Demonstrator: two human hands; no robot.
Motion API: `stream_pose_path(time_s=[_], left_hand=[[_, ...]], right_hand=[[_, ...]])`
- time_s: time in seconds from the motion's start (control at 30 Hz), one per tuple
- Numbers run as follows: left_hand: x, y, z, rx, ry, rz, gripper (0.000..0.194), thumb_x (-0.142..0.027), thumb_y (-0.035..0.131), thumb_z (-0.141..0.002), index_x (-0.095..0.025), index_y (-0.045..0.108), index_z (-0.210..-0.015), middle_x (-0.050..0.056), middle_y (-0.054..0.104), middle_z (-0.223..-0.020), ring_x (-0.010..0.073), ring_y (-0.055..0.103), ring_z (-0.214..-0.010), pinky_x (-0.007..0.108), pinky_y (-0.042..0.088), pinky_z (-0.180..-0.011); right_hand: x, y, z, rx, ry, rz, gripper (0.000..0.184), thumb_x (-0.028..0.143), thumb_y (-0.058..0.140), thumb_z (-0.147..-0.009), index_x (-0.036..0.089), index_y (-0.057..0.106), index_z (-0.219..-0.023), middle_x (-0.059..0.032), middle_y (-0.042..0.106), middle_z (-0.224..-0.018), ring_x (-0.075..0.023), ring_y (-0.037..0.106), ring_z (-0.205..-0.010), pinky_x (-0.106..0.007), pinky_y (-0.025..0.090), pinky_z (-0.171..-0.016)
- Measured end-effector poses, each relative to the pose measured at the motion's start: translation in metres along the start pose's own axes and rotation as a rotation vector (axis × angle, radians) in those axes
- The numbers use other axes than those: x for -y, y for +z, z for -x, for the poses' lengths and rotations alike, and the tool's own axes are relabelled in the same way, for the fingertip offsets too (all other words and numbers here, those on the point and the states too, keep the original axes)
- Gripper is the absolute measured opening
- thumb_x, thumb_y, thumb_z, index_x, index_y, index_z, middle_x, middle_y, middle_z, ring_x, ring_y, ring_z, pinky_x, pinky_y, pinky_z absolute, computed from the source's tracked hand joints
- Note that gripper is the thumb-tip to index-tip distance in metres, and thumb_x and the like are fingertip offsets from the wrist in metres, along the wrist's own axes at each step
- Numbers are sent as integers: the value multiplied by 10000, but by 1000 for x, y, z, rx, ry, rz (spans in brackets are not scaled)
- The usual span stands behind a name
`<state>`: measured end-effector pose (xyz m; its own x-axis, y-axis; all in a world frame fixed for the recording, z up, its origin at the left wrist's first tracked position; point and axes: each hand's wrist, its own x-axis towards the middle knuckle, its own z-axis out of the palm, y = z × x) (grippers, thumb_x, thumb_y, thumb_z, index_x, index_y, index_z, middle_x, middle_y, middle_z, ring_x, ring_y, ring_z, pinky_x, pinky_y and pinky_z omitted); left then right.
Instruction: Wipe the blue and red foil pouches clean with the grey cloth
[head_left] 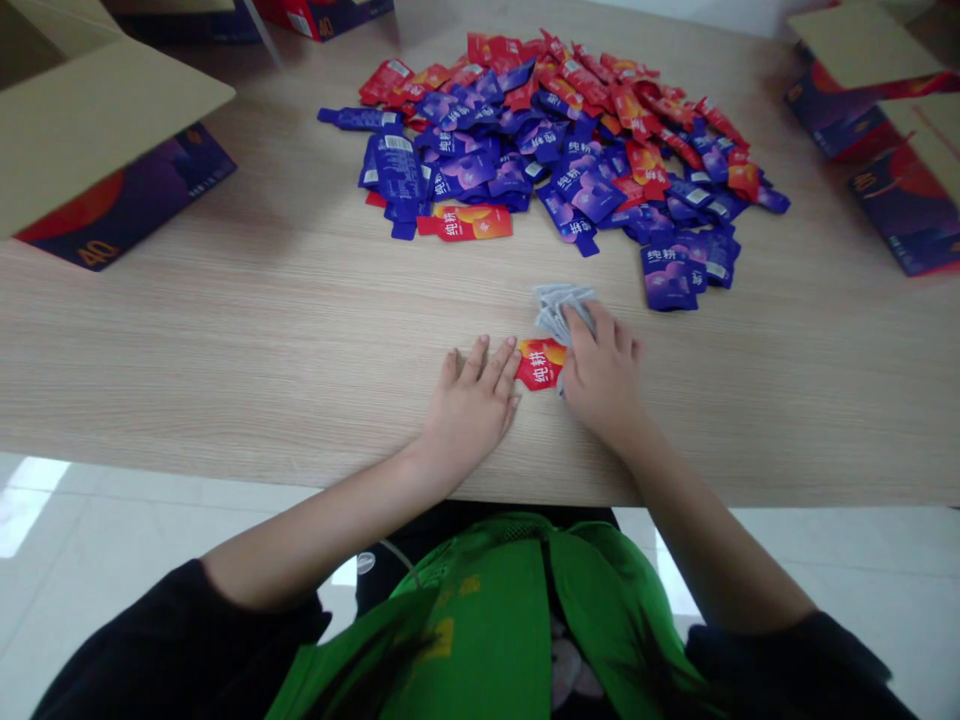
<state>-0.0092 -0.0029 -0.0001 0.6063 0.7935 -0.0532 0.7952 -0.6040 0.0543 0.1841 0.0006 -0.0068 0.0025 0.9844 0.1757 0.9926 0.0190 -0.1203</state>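
Close to the table's front edge lies a red-and-orange sachet (541, 363) with white characters on it. My left hand (471, 408) rests flat on the tabletop, fingers stretched out, its fingertips at the sachet's left edge. On the other side my right hand (606, 380) is curled over a loose bunch of small grey-white slips (559, 308), its fingertips on them. The thumb is by the sachet's right edge, where a bit of something greyish shows beneath it. My right palm hides part of what is under it.
A broad heap of purple sachets (585, 185) and red sachets (577, 75) spreads across the back of the table (225, 380). An open carton (142, 195) stands at the left, with another red carton (322, 18) behind. More open cartons (911, 205) stand at the right edge.
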Motion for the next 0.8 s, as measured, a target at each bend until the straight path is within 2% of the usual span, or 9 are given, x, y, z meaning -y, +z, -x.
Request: stream_pose_path(time_s=[0.13,0.27,0.47,0.57,0.67,0.73,0.8], left_hand=[[-1,3,0,2,0,0,549,-298,378,-1065,-137,391,-1590,82,273,-1685,394,316,-1527,642,360,-1165],[-6,9,0,-55,-8,-11,542,-263,360,-1066,-72,414,-1570,128,319,-1665,422,331,-1513,630,367,-1168],[-17,19,16,-132,68,-22,529,-123,350,-1032,-13,430,-1543,196,385,-1623,382,403,-1486,558,387,-1177],[-18,19,24,-122,44,4,541,-210,365,-1049,-15,414,-1551,200,382,-1623,363,387,-1500,569,373,-1187],[-15,17,27,-106,23,47,595,-323,366,-1058,-21,377,-1571,185,341,-1647,335,339,-1530,569,323,-1221],[-12,15,27,-102,28,68,601,-341,357,-1058,-32,378,-1574,169,326,-1657,327,326,-1537,568,303,-1232],[-11,15,26,-109,18,80,598,-336,359,-1052,-38,387,-1570,165,319,-1661,330,326,-1537,578,299,-1230]], right_hand=[[-26,0,8,36,87,-6,611,201,380,-928,135,443,-1532,-213,378,-1598,-404,449,-1335,-593,414,-1034],[-40,-3,13,66,68,0,617,186,379,-917,107,462,-1523,-222,366,-1598,-402,451,-1344,-600,419,-1049],[-33,-4,23,57,78,-2,587,179,367,-932,47,494,-1490,-265,387,-1556,-399,420,-1383,-598,420,-1072],[-38,-7,28,67,53,-44,565,180,373,-939,57,511,-1473,-265,395,-1535,-389,420,-1395,-592,417,-1093],[-44,-16,21,2,36,-168,550,160,377,-920,98,542,-1441,-236,446,-1478,-358,446,-1386,-579,424,-1109],[-36,-26,11,-59,-10,-257,561,134,373,-904,121,543,-1439,-211,475,-1448,-321,467,-1375,-548,422,-1127],[-14,-34,1,-94,-101,-311,577,110,355,-908,142,525,-1459,-192,473,-1467,-284,465,-1381,-505,413,-1139]])
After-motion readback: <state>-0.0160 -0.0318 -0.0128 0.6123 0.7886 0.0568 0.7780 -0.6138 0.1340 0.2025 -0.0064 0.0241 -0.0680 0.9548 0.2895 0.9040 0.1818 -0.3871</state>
